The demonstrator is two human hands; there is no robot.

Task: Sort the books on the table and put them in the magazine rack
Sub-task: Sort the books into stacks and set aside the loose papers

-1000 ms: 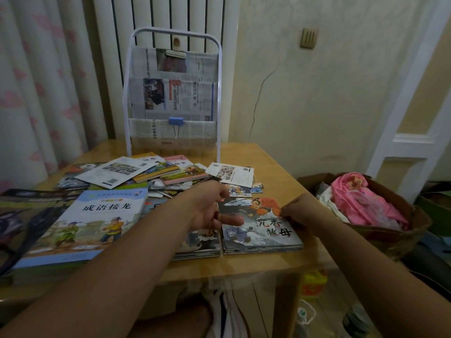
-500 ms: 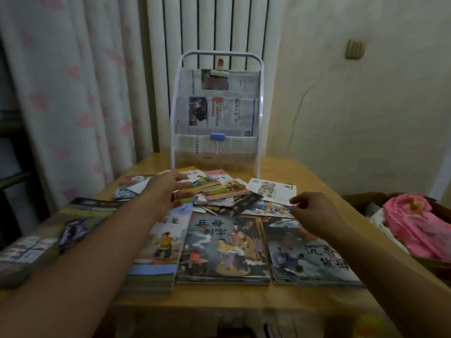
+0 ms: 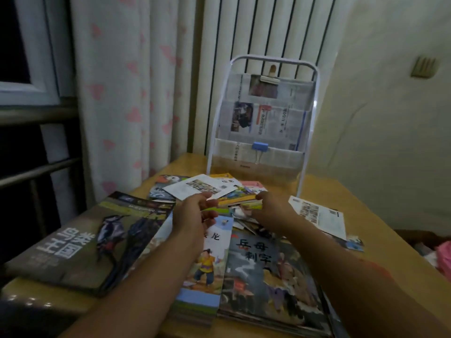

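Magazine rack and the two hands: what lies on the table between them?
In the head view, overlapping thin books fill the stretch from the left hand and right hand up to the magazine rack; both hands grip that pile's near edge.

Books (image 3: 246, 240) scattered flat on table – white rack (image 3: 262, 123) upright behind.

The tabletop (image 3: 341, 206) was smooth wood; the books (image 3: 268, 272) had glossy paper covers; behind them the rack (image 3: 306, 152) was white-coated metal.
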